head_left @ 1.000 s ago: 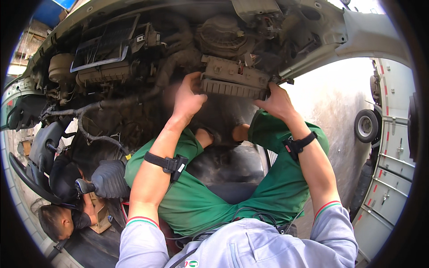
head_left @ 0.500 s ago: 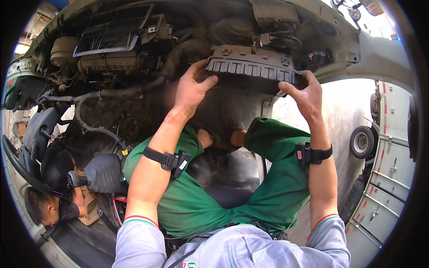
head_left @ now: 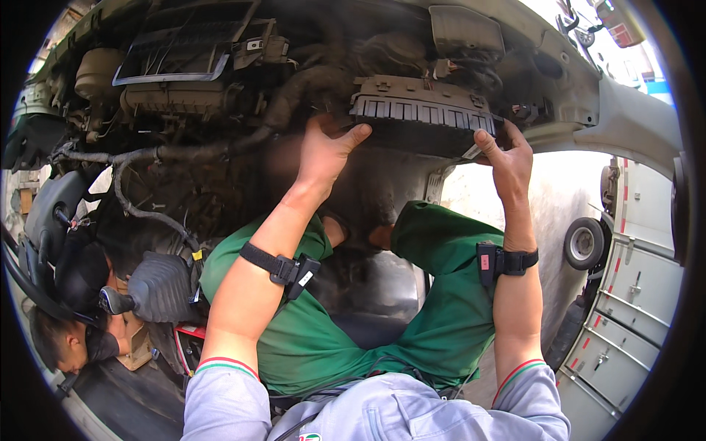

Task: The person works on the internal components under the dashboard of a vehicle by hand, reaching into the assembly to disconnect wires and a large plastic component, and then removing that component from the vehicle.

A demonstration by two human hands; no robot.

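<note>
I grip a long dusty plastic housing with a ribbed front, beneath the bare dashboard frame. My left hand is closed around its left end, thumb at the front and fingers partly hidden. My right hand holds its right end, thumb on the lower front edge, fingers around the side. Wire connectors and dark cabling sit just above the housing. A wrapped cable harness runs to the left of my hands.
A gear lever boot and steering column are at left, with a co-worker bent low beside them. My green-trousered legs are below. Through the door opening at right are a spare-looking wheel and grey truck body panels.
Both hands and the housing have moved rightward over the last second. The housing first rose and tilted, showing more of its ribbed front, then dropped slightly.
</note>
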